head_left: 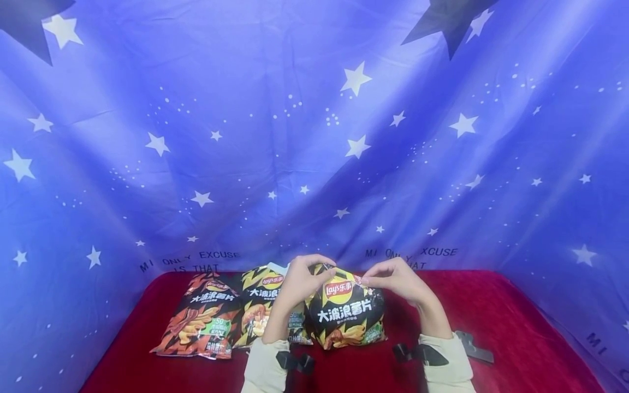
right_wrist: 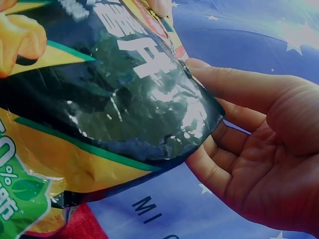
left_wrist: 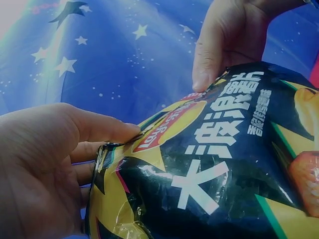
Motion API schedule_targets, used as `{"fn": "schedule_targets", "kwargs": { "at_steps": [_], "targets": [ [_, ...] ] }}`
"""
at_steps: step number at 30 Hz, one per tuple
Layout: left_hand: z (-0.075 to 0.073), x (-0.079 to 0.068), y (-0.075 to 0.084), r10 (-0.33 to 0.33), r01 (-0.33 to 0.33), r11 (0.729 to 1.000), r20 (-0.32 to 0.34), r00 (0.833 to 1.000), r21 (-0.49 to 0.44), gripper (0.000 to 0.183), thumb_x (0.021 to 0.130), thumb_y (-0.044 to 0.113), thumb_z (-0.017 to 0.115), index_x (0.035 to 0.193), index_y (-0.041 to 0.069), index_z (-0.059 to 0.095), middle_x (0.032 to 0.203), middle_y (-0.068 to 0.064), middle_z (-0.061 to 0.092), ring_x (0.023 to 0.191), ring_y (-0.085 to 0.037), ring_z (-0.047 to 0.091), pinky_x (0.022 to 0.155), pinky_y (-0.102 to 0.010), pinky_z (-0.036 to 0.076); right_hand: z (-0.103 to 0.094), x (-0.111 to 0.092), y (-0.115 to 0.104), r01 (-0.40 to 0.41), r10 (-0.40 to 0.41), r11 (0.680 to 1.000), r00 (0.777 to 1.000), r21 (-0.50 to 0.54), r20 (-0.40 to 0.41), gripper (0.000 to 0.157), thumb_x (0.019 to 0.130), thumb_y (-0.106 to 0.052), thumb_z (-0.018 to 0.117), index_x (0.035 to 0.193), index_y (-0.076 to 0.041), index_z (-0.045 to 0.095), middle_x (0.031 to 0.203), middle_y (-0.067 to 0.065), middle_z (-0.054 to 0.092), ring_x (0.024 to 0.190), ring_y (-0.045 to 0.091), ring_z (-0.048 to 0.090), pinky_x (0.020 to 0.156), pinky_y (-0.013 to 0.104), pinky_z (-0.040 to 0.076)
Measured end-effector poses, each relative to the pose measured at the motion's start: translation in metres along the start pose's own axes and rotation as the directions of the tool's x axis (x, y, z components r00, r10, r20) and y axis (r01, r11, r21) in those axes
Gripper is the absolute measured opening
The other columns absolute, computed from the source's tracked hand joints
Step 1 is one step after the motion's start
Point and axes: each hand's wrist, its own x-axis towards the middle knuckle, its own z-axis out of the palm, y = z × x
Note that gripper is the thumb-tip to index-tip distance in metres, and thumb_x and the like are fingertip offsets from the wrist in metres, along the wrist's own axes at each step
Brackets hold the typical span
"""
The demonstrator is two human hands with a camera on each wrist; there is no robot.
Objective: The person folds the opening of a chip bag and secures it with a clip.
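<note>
A black and yellow bag of potato chips (head_left: 346, 314) with a red and yellow logo stands upright over the red cloth, between both hands. My left hand (head_left: 307, 278) pinches its top edge at the left corner, thumb in front and fingers behind. On the opposite corner, my right hand (head_left: 400, 279) grips the top edge the same way. In the left wrist view, the left thumb (left_wrist: 112, 130) lies along the bag's rim near the logo. The right wrist view shows the right fingers (right_wrist: 214, 167) behind the black side of the bag.
To the left lie a second black and yellow chip bag (head_left: 255, 316), partly behind my left forearm, and an orange and black chip bag (head_left: 199, 319). A dark grey object (head_left: 475, 349) lies beside the right sleeve. Blue star-printed fabric (head_left: 275, 136) hangs behind the red-covered table (head_left: 521, 338).
</note>
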Motion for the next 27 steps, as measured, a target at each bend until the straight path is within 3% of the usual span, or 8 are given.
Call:
{"fn": "schedule_targets", "kwargs": {
  "at_steps": [6,10,16,18,24,27],
  "targets": [
    [-0.0004,-0.0004,-0.0005,0.003,-0.003,1.0,0.008,1.0,0.018,0.018,0.091,0.018,0.075,0.108,0.015,0.078,0.099,-0.005,0.076,0.042,-0.004,0.038,0.048,-0.023,0.042,0.0012,0.0,-0.0004,-0.01,0.01,1.0,1.0,-0.002,-0.002,0.02,0.088,-0.01,0.078,0.1,0.006,0.077,0.095,0.022,0.076,0.085,0.014,0.07,0.078,0.031,0.059],
    [-0.0007,0.0005,-0.0021,-0.01,0.01,1.0,0.009,1.0,0.026,0.021,0.091,0.019,0.073,0.111,0.014,0.077,0.095,-0.01,0.076,0.041,-0.005,0.037,0.047,-0.022,0.04,0.0013,-0.0003,-0.0017,-0.011,0.011,1.0,1.0,-0.015,-0.01,0.021,0.087,-0.012,0.079,0.099,0.005,0.077,0.094,0.022,0.077,0.085,0.014,0.07,0.077,0.031,0.06],
    [-0.0023,0.0017,-0.0034,-0.029,0.03,0.996,-0.01,1.0,0.086,0.024,0.09,0.024,0.076,0.111,0.011,0.077,0.096,-0.006,0.078,0.043,-0.006,0.045,0.057,-0.024,0.047,0.001,-0.0006,-0.0019,-0.026,0.026,0.999,1.0,-0.022,-0.014,0.021,0.088,-0.012,0.078,0.1,0.005,0.077,0.095,0.022,0.077,0.086,0.014,0.07,0.079,0.031,0.059],
    [-0.0024,0.0022,-0.004,-0.021,0.022,0.996,-0.012,1.0,0.09,0.023,0.09,0.023,0.076,0.109,0.011,0.077,0.091,-0.006,0.077,0.043,-0.006,0.046,0.055,-0.025,0.047,0.001,-0.0005,-0.0016,-0.031,0.031,0.999,0.999,-0.016,-0.012,0.022,0.088,-0.012,0.078,0.1,0.006,0.076,0.095,0.022,0.076,0.086,0.014,0.07,0.079,0.031,0.059],
    [-0.0008,0.003,-0.0041,0.002,0.001,0.996,-0.03,1.0,0.09,0.017,0.089,0.021,0.077,0.103,0.012,0.079,0.101,-0.004,0.077,0.058,-0.007,0.047,0.071,-0.027,0.049,0.0009,-0.0007,-0.0017,-0.04,0.04,0.999,0.999,-0.005,0.001,0.022,0.088,-0.012,0.078,0.101,0.007,0.076,0.096,0.024,0.076,0.085,0.015,0.07,0.078,0.031,0.06],
    [-0.0002,0.0034,-0.004,-0.001,0.004,0.996,-0.04,0.999,0.084,0.016,0.089,0.021,0.078,0.102,0.013,0.079,0.103,-0.005,0.078,0.071,-0.008,0.056,0.079,-0.032,0.052,0.0001,-0.0008,-0.0034,-0.044,0.044,0.999,0.999,-0.01,0.008,0.023,0.089,-0.013,0.077,0.102,0.006,0.076,0.097,0.023,0.076,0.087,0.015,0.07,0.079,0.032,0.06]
  ]
}}
